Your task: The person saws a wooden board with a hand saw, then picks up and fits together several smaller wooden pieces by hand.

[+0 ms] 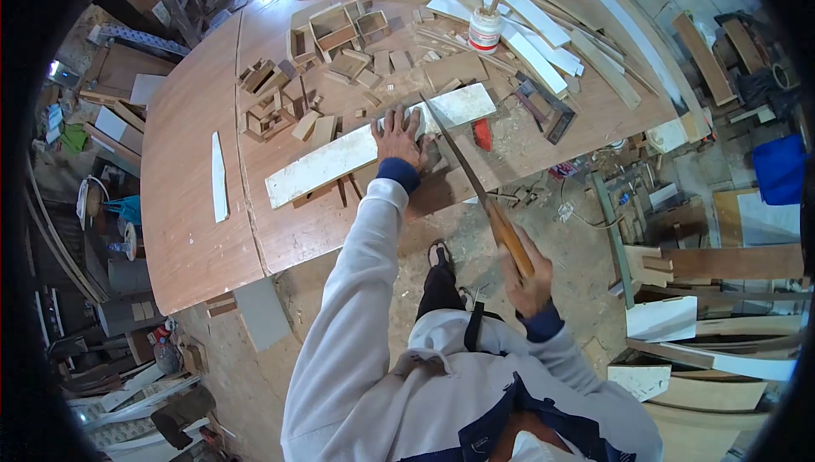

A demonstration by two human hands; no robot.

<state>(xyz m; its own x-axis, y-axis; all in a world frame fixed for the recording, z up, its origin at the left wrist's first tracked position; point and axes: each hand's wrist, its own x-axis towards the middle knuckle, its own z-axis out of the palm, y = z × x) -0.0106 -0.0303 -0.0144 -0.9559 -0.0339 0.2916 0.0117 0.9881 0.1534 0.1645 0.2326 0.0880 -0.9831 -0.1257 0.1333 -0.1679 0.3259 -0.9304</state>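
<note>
A long white board (323, 162) lies slantwise across the wooden table, raised on pieces beneath it. My left hand (399, 140) presses down on its middle with the fingers spread. In my right hand (527, 271), near the table's front edge, is the wooden handle of a handsaw (465, 165). The saw's blade runs up and across the board, just right of my left hand, its tip past the far edge. Below the board's right part lies a small red piece (483, 134).
Small wooden boxes (335, 28) and offcuts sit behind the board on the table (191, 233). A white jar (485, 31) holding sticks stands at the back, beside long white strips (518, 5). A black-framed tool (556, 118) lies right. Stacked planks (730, 263) fill the right side.
</note>
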